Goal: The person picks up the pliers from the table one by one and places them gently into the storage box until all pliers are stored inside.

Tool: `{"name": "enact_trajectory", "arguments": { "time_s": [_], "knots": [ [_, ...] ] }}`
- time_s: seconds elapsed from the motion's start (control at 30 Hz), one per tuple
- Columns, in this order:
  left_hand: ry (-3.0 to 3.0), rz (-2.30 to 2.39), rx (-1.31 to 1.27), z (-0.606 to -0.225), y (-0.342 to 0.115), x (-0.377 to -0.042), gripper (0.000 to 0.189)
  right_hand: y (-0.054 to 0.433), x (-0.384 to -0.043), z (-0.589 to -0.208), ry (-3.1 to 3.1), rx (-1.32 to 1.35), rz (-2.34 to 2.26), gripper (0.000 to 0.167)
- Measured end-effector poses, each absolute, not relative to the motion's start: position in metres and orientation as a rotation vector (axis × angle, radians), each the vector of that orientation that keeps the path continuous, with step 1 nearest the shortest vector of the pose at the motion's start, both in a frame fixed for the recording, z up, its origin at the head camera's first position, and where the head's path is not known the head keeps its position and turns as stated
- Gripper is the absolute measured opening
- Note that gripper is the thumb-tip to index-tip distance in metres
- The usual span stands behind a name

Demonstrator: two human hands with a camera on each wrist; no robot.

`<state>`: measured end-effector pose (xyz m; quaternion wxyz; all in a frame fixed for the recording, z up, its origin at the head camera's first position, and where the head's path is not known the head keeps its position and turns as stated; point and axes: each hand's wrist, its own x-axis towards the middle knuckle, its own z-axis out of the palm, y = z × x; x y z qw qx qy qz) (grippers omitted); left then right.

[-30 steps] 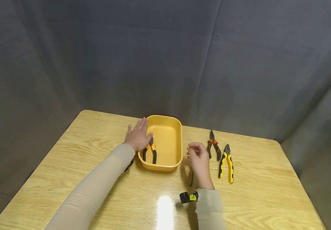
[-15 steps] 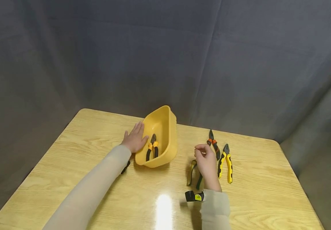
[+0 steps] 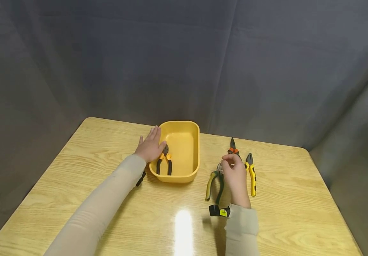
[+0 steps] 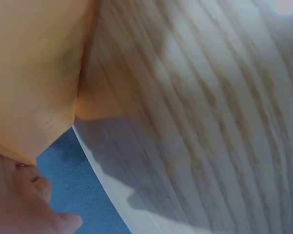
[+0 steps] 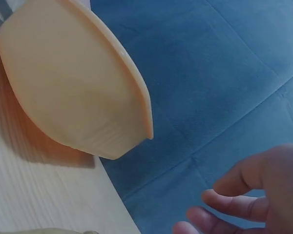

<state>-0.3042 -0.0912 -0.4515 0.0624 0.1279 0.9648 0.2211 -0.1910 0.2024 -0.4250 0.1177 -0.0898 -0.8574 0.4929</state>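
My left hand (image 3: 149, 148) lies with straight fingers along the left rim of a yellow plastic bin (image 3: 185, 151). Inside the bin, near that side, rests a pair of pliers (image 3: 164, 160) with black and orange handles. In the left wrist view, fingers (image 4: 41, 195) show beside the bin's outer wall (image 4: 34, 63). To the right, my right hand (image 3: 236, 177) hovers with loosely bent fingers and holds nothing. Below it on the table lie green-handled pliers (image 3: 221, 188), their head partly hidden. The right wrist view shows thumb and fingers (image 5: 234, 180) apart.
Beyond my right hand lie long-nose pliers (image 3: 233, 144) with orange and black handles, partly covered. Yellow-and-black combination pliers (image 3: 253, 177) lie to their right. A grey curtain (image 3: 158, 64) hangs behind the wooden table (image 3: 286, 213).
Half a second ago the bin was tipped up on its right side; now it sits level, its pliers shifted left. My right hand has moved right and farther away, uncovering more of the green-handled pliers.
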Motion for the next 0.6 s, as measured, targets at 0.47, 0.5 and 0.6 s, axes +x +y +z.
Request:
{"name": "enact_trajectory", "arguments": {
  "time_s": [0.47,0.5,0.6],
  "knots": [
    [2.905,0.713,0.376,-0.451,-0.088,-0.302,0.072,0.207,-0.183,-0.415,-2.662,-0.327,1.319,0.029],
    [2.903,0.715,0.378,-0.451,-0.088,-0.301,0.072,0.208,-0.182,-0.415,-2.675,-0.329,1.302,0.029],
    [2.904,0.713,0.378,-0.451,-0.087,-0.3,0.072,0.209,-0.18,-0.413,-2.717,-0.333,1.265,0.029]
  ]
}}
